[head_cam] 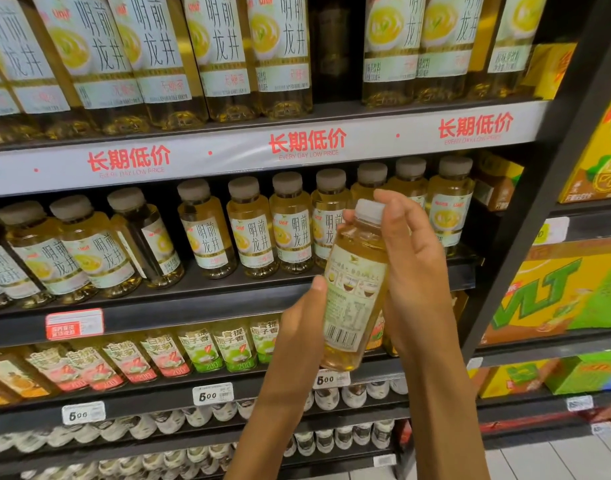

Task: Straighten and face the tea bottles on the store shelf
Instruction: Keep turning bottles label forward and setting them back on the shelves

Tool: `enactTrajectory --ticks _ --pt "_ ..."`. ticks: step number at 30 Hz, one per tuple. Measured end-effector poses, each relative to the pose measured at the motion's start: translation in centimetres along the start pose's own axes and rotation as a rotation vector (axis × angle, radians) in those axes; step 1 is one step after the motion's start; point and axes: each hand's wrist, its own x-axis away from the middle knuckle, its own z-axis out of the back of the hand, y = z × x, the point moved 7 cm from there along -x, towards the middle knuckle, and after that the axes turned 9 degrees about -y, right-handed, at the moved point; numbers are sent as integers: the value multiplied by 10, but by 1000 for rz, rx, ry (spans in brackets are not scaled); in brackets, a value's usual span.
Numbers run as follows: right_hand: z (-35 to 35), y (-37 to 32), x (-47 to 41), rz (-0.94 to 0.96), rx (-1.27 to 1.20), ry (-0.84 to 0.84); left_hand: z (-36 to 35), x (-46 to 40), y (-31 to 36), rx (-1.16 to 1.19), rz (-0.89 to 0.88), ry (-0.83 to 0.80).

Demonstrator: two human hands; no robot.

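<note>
Both hands hold one tea bottle (352, 289) off the shelf (200, 299), barcode side toward camera: left hand (302, 323) grips low, right hand (413, 268) wraps the upper body (fingers near cap).

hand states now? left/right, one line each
Left hand: holding the tea bottle low on its body.
Right hand: holding the same bottle, fingers near its cap.

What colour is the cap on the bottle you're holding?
White, on the held tea bottle; the head view shows its cap clearly.

Held bottle (354, 289) before shelf (227, 299), between both hands (414, 271)
</note>
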Motion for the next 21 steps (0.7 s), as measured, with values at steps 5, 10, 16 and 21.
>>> enactTrajectory --ticks 5,10,16,21 --pt "-4 7 -3 -92 -140 -59 2 2 -10 171 76 -49" --pt "-12 17 -5 -134 -268 -109 -4 6 -15 302 148 -187" --pt "-11 8 1 -44 -133 -107 16 9 -7 -43 120 53" --pt "-14 0 3 1 8 -94 12 13 6 -53 24 145"
